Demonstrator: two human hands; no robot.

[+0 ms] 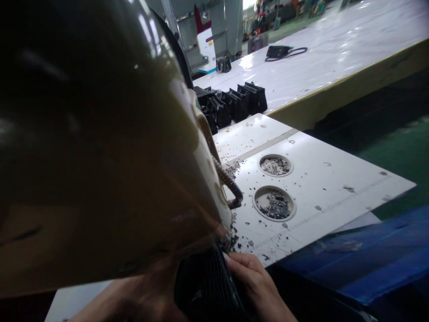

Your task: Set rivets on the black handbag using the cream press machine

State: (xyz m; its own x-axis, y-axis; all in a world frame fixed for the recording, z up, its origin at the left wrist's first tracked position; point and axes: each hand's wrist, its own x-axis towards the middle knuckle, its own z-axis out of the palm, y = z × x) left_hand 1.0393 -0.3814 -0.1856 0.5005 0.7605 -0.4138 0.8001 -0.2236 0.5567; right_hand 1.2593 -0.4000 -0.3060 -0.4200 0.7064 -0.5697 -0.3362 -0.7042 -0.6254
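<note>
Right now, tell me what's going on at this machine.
A person holds a black textured piece under the near end of a beige machine. The right hand grips its edge; the left hand lies beside it, too blurred to read. Black scraps litter the white work plate and fill its two round holes. A row of black bags stands behind.

1. A machine head (100,134) fills the left side, standing over the near left part of a flat plate (335,179).
2. Two round recesses sit in the plate, one (275,165) behind the other (274,204), with scraps in both and strewn to their left.
3. A workpiece (204,286) lies under the head at the near edge, between the left hand (134,299) and the right hand (254,281), whose fingers (231,260) touch its right side.
4. A row of bags (234,105) stands behind the plate on a long tabletop (335,58).
5. One strapped bag (278,52) lies farther back.
</note>
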